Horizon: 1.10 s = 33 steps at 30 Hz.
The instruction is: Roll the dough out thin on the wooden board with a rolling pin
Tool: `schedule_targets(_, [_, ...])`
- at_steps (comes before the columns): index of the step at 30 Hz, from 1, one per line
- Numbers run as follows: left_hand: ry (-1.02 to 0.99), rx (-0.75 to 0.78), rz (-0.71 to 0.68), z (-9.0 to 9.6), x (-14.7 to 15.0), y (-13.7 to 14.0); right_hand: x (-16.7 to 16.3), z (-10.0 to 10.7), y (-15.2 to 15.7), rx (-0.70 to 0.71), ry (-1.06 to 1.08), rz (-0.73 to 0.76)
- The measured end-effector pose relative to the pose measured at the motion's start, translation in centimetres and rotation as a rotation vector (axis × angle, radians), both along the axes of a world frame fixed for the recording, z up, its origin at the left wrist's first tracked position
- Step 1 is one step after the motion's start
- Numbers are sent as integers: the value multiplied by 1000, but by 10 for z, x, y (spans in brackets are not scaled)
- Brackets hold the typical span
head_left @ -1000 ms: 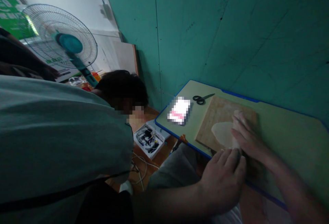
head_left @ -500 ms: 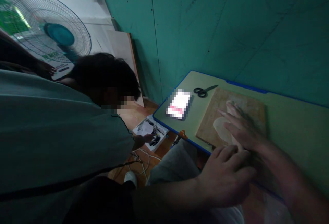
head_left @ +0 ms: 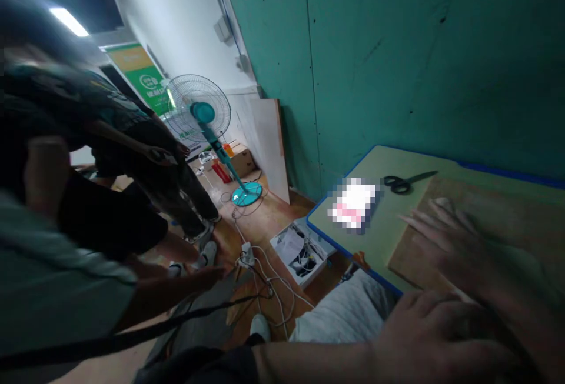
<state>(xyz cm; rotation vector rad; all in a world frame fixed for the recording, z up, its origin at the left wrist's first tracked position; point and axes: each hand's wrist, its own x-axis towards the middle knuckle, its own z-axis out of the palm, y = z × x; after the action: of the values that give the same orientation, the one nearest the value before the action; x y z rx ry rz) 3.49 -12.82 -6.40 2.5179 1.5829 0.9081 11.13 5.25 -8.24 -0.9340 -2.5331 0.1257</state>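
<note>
Wooden board [head_left: 410,266]: work in hand, stage unclear

On my feed, nearest first. Left hand [head_left: 441,337] curls by the board's near edge; I cannot tell whether it is clamped on anything. Right hand [head_left: 450,243] lies over the board, fingers extended and slightly apart. Pale strip [head_left: 459,293] (dough, possibly; too blurred to confirm) appears on the board between them. Judgement: begun, not finished; what remains I cannot read, since the hands cover most of it.

Beside the board: scissors [head_left: 412,180] and a lit, pixelated rectangle [head_left: 353,204], both on the blue-edged table [head_left: 375,162], crowding that side. Past it, on the floor: white box [head_left: 312,276], power strip [head_left: 248,254]. Farther: standing fan [head_left: 203,112].
</note>
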Motion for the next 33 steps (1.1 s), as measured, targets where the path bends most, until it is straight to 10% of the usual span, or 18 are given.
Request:
schedule_targets(9, [-229, 42, -45, 10, -13, -16, -36, 82, -48, -107, -268, -34])
schedule_targets(18, [-191, 101, -101, 5, -15, -19, -12, 77, -38, -128, -223, -17])
schedule_targets(26, [-302, 68, -77, 11, -29, -11, 63, 62, -16, -198, -328, -299])
schedule_targets(33, [-301, 121, 4, 59, -44, 52, 58, 55, -40, -234, -166, -341])
